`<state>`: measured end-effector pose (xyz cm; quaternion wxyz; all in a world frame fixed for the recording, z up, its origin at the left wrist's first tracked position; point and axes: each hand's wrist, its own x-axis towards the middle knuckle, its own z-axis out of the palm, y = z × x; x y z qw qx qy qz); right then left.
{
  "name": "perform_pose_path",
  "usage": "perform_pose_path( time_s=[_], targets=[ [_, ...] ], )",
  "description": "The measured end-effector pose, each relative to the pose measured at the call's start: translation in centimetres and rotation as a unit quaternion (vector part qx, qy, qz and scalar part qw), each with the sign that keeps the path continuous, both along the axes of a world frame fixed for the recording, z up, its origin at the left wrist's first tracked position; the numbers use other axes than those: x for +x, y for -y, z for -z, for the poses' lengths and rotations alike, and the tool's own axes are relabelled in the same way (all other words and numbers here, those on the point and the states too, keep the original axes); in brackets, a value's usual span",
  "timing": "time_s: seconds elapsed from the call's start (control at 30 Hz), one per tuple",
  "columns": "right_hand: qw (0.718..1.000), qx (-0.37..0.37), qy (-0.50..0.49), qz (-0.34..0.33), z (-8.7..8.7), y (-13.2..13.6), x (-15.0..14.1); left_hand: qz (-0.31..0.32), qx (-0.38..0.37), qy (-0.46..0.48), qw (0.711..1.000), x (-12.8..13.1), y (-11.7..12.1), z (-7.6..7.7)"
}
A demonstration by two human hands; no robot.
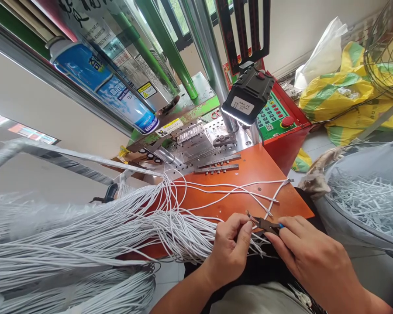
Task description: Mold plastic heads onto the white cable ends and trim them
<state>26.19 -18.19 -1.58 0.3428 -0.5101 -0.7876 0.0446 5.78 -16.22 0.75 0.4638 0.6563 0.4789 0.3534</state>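
A thick bundle of white cords (pixel 68 235) lies along my left side, its long axis running left to right, the loose ends fanning out toward the middle of the orange bench (pixel 249 174). A few single strands trail on across the bench top to the right, ending near its right edge.

My left hand (pixel 231 248) comes up from below, wrist bent, knuckles toward the camera; its fingers (pixel 245 229) are pressed together, pinching some of the cord ends at the near edge of the bench.

Just beside it, my right hand (pixel 309 257) reaches in from the lower right, palm down, forearm angled up and left. Its fingers are closed around small pliers (pixel 265 223) with a blue handle tip, whose nose points left toward my left fingertips, almost touching them.

To the far right stands a bin (pixel 363 205) of white cut pieces.
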Motion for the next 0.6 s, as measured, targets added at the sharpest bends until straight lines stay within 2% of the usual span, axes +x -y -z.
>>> perform_pose_path(
  time_s=[0.1,0.27,0.33,0.4,0.47,0.53,0.6],
  targets=[
    [0.999,0.021,0.027,0.0,0.0,-0.1,-0.2,0.012,-0.016,-0.012,1.0,0.2,-0.1,-0.3],
    [0.999,0.017,0.003,-0.027,0.1,-0.1,0.8,0.053,0.033,-0.146,0.987,-0.1,-0.7,-2.0],
    [0.995,-0.04,-0.047,-0.073,-0.2,-0.3,1.7,0.094,0.012,-0.145,0.985,-0.5,-1.2,-2.7],
    [0.971,-0.164,-0.106,-0.136,-0.6,-0.6,2.8,0.137,-0.036,-0.089,0.986,-1.0,-1.7,-3.3],
    [0.909,-0.33,-0.171,-0.188,-0.8,-1.0,3.7,0.162,-0.088,-0.01,0.983,-1.3,-2.1,-3.5],
    [0.81,-0.476,-0.248,-0.236,-0.7,-1.3,4.3,0.166,-0.135,0.061,0.975,-1.3,-2.3,-3.3],
    [0.7,-0.565,-0.325,-0.291,-0.4,-1.5,4.5,0.166,-0.187,0.123,0.96,-1.1,-2.3,-2.7]
  ],
)
